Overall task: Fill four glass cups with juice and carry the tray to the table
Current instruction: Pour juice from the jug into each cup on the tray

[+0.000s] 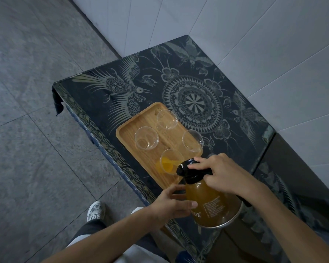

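Observation:
A glass jug (pixel 213 204) of amber juice with a black lid is tilted over the near end of a wooden tray (pixel 127 130). My right hand (pixel 218 171) grips the jug's black handle and lid from above. My left hand (pixel 171 204) holds the jug's glass body from the left side. Juice is in the nearest glass cup (pixel 169 164), right at the spout. Three other glass cups (pixel 146 138) (pixel 166 119) (pixel 192 140) stand empty on the tray.
The tray lies on a low table under a dark patterned cloth (pixel 194 95), set in a corner of white tiled walls. The table's left edge (pixel 87 122) drops to a grey tiled floor, where my shoe (pixel 96 210) shows.

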A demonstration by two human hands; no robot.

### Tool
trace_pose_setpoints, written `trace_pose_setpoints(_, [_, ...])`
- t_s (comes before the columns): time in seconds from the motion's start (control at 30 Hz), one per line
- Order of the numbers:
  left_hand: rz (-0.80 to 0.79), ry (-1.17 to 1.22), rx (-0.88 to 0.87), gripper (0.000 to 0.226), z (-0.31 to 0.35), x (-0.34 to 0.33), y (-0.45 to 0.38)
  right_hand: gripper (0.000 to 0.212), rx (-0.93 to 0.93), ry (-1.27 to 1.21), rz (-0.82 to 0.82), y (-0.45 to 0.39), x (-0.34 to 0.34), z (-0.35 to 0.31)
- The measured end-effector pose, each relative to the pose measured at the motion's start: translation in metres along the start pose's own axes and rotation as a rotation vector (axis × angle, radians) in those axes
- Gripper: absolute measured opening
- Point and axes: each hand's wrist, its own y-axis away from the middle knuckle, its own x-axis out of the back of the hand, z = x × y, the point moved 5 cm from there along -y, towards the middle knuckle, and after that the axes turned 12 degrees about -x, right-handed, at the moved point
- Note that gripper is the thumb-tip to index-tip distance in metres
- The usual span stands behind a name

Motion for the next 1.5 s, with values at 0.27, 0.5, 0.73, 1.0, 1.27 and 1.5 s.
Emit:
trace_pose_setpoints(0.27, [-0.001, 0.017, 0.011, 0.095, -0.005, 0.001, 0.001, 0.069, 0.013, 0.022, -0.015, 0.0, 0.001, -0.005])
trace_pose_setpoints(0.5, [0.003, 0.034, 0.008, 0.083, -0.007, -0.003, 0.001, 0.07, 0.054, 0.033, -0.003, 0.006, 0.003, -0.009])
trace_pose_setpoints(0.73, [0.0, 0.028, 0.011, 0.086, -0.006, -0.004, 0.001, 0.071, 0.044, 0.027, 0.001, 0.002, 0.001, -0.003])
trace_pose_setpoints(1.0, [-0.003, 0.019, 0.019, 0.083, -0.002, -0.006, 0.001, 0.073, 0.062, 0.03, 0.02, 0.0, 0.001, 0.002])
trace_pose_setpoints(1.27, [-0.002, 0.039, 0.019, 0.079, 0.004, -0.009, 0.003, 0.072, 0.054, 0.012, 0.032, 0.0, 0.001, 0.005])
trace_pose_setpoints(1.5, [-0.006, -0.003, 0.006, 0.09, 0.01, -0.008, 0.004, 0.07, 0.056, -0.014, 0.059, 0.005, 0.001, 0.01])
